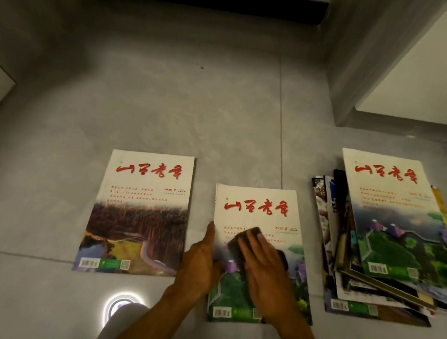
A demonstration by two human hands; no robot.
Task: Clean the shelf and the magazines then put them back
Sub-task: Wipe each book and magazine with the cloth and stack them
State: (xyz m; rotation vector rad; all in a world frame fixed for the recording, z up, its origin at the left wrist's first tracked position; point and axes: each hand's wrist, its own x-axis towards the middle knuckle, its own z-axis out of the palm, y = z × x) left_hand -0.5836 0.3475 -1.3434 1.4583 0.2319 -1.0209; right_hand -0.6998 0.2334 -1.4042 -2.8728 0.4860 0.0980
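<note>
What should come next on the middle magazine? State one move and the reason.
Probably sweep the dark cloth down the cover. The right hand presses it flat mid-page on the middle magazine, the left hand steadies the left edge, and the lower half lies under the hand.

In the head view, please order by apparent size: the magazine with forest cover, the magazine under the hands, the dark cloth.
1 and 2. Forest-cover magazine and magazine under the hands: alike, unranked.
3. Dark cloth.
</note>
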